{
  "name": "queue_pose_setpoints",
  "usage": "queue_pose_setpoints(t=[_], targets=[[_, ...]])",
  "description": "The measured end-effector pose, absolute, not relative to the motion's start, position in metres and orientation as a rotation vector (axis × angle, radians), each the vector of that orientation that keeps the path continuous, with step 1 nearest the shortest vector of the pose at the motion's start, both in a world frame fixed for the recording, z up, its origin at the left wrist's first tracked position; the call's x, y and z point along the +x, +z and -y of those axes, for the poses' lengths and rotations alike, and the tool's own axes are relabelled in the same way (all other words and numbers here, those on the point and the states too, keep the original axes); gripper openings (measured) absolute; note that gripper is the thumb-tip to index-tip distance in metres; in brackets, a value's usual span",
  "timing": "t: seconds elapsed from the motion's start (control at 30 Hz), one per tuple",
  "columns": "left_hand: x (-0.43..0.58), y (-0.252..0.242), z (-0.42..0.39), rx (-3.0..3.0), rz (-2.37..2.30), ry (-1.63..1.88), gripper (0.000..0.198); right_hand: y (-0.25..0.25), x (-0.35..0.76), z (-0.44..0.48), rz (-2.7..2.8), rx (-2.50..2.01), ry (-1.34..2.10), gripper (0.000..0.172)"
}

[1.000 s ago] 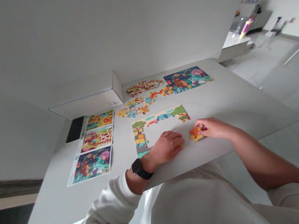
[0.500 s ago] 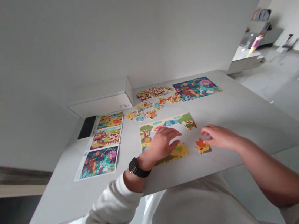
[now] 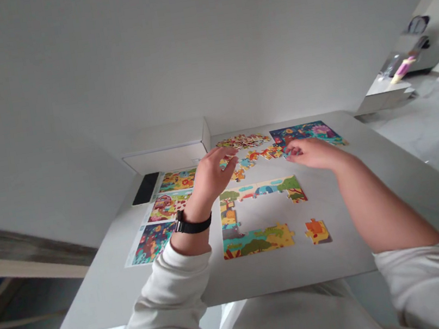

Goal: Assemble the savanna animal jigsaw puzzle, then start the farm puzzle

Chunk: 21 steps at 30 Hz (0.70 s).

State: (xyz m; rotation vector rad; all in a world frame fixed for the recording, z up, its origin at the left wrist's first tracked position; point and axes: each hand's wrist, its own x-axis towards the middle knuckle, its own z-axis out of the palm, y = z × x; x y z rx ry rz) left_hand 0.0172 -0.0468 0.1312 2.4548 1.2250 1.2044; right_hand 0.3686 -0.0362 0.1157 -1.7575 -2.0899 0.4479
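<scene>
My left hand, with a black watch on its wrist, is raised over the loose puzzle pieces; its fingers are spread and nothing shows in them. My right hand hovers at the near edge of the dark-blue puzzle picture, beside a row of orange pieces. Its fingers curl with a gap between thumb and fingertips. Nearer me lies a partly joined puzzle frame with its top, left and bottom sides linked. A joined orange-and-yellow piece group lies apart on its right.
A heap of puzzle pieces lies near the wall. On the left, a sheet with three printed pictures rests by a black phone. A white box stands behind them on the white table.
Both hands have moved away from the puzzle frame toward the back of the table. The left hand now reaches the loose pieces, the right the dark-blue picture. The orange group stays on the table.
</scene>
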Motion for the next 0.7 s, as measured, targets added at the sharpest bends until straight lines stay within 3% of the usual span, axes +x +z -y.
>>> queue_pose_setpoints(t=[0.3, 0.5, 0.7], targets=[[-0.031, 0.099, -0.007, 2.432, -1.536, 0.973, 0.032, 0.070, 0.367, -0.046, 2.033, -1.874, 0.474, 0.024], [-0.062, 0.060, -0.027, 2.463, -1.722, 0.350, 0.037, 0.034, 0.365, -0.053, 2.053, -2.023, 0.177, 0.041], [-0.044, 0.055, -0.024, 2.501, -1.697, 0.394, 0.033, 0.021, 0.355, -0.046, 2.152, -2.172, 0.155, 0.050]])
